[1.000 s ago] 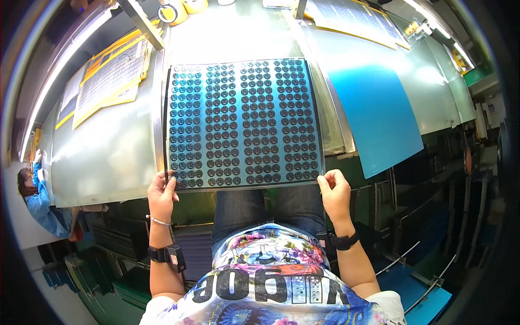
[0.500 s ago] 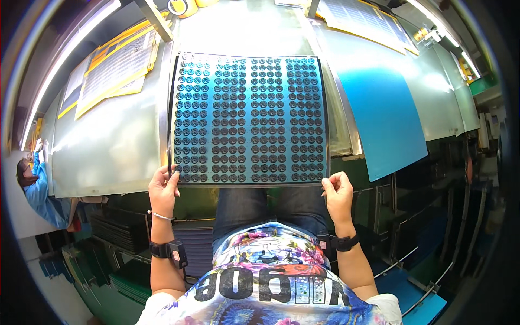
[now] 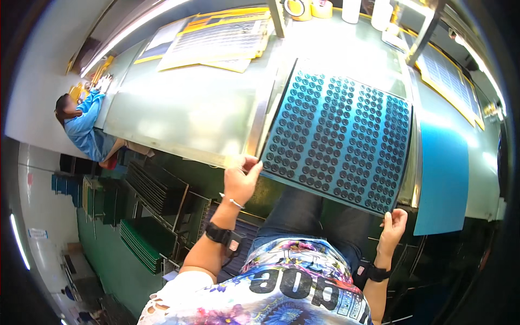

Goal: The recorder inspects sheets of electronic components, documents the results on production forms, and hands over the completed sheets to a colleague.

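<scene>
A blue rectangular panel [image 3: 337,142] bears rows of dark round patterns in several column groups, with a dark border round it. It lies over the lit strip of the table, and its near edge sticks out above my lap. My left hand [image 3: 241,183] pinches the near left corner between thumb and fingers. At the near right corner, my right hand [image 3: 392,228] has its fingers closed on the edge. Right of the panel, a plain blue sheet [image 3: 443,173] overhangs the table's front edge.
Yellow-edged printed sheets [image 3: 216,40] lie at the back left, and more such sheets [image 3: 447,76] at the right. Tape rolls [image 3: 320,9] and white bottles [image 3: 382,15] stand at the back. Metal posts [image 3: 277,19] rise there. Racks of dark boards [image 3: 157,189] stand below left. A co-worker [image 3: 84,127] sits far left.
My view has turned left, so the panel and both hands appear farther right and tilted. Both hands still grip the panel's near corners. More of the co-worker and the racks shows.
</scene>
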`<state>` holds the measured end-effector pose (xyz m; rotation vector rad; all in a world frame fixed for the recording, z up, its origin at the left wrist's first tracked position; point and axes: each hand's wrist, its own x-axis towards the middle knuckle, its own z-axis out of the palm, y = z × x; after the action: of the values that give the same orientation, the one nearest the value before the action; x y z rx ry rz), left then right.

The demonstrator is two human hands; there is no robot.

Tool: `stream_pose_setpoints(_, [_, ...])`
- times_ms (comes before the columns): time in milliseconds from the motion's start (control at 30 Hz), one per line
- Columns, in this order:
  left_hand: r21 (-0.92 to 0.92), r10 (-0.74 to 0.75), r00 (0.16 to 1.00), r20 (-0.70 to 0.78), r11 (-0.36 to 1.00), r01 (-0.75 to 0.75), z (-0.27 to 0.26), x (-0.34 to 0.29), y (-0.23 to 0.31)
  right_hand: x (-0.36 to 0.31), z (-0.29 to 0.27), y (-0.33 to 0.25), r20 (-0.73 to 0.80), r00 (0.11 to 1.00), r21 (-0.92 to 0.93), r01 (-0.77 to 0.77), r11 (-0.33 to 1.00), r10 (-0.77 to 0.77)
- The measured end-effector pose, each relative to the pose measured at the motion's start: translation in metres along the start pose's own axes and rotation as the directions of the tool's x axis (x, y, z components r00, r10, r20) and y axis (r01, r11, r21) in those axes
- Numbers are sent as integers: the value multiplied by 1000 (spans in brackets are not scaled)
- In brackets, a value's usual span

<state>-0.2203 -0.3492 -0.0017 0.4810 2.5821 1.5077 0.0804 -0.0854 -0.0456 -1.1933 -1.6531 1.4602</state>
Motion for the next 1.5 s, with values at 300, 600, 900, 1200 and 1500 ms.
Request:
stream_pose_setpoints(300, [362, 265, 939, -219, 916, -175, 18, -17, -25, 2, 6, -1, 50, 998, -30, 40, 999, -39])
stream_pose_setpoints(600, [611, 443, 893, 75, 687, -393, 19, -6, -8, 8, 6, -71, 247, 920, -744, 382, 548, -305])
stream_pose_setpoints(900, [517, 353, 861, 367, 692, -504, -2, 1, -7, 203, 39, -71, 587, 733, -743, 656, 132, -344])
stream_pose_setpoints(1200, [556, 364, 834, 416, 624, -549, -15, -4, 5, 262, 85, -92, 564, 812, -823, 567, -30, -147])
stream_pose_setpoints(1500, [453, 469, 710, 525, 552, -700, 13, 91, 33, 264, 105, -85, 560, 813, -821, 519, -236, -158])
